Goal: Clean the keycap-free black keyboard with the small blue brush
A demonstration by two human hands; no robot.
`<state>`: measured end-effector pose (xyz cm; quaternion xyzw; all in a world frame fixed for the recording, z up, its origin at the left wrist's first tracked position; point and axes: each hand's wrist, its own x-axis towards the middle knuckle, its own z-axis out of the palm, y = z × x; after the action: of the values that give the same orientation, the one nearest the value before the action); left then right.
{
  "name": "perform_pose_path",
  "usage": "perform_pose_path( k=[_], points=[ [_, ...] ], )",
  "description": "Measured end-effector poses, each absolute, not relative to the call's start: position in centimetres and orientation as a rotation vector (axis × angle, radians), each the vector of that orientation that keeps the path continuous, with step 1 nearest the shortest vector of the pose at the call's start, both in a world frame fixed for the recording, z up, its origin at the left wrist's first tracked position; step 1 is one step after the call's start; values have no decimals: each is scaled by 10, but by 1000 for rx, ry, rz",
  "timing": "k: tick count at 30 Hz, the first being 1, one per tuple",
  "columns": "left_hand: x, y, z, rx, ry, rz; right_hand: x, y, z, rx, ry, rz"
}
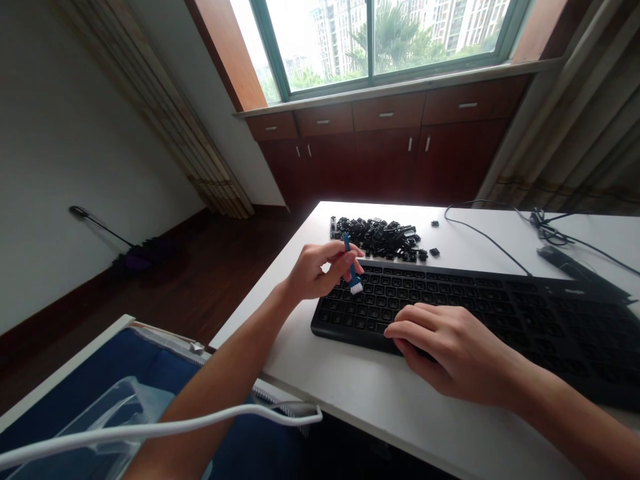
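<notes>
Before you, a keyboard (450, 287) lies on the desk (350, 393). Loose keycaps (375, 239) sit behind it, a cable (480, 230) to their right.

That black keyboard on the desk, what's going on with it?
A person is at a white desk. Their left hand holds a small blue brush with white bristles just over a black computer keyboard. Their right hand rests on the keys. A pile of loose black keycaps sits on the desk beyond the keyboard.
</notes>
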<state>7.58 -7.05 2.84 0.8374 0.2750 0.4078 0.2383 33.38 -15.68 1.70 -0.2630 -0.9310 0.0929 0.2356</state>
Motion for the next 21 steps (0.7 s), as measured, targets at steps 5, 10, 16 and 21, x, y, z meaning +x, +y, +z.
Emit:
perform_pose_path(
  k=[5, 10, 16, 21],
  points=[
    [71, -68, 30, 2585, 775, 1060, 334, -157, 16, -730, -2572, 304],
    [68, -67, 32, 2635, 769, 1172, 334, -157, 16, -739, -2580, 321],
    [71, -68, 31, 2534, 752, 1258, 333, -156, 17, -735, -2576, 304],
    [72, -67, 29, 2481, 750, 1227, 333, -157, 17, -731, -2569, 280]
  ],
)
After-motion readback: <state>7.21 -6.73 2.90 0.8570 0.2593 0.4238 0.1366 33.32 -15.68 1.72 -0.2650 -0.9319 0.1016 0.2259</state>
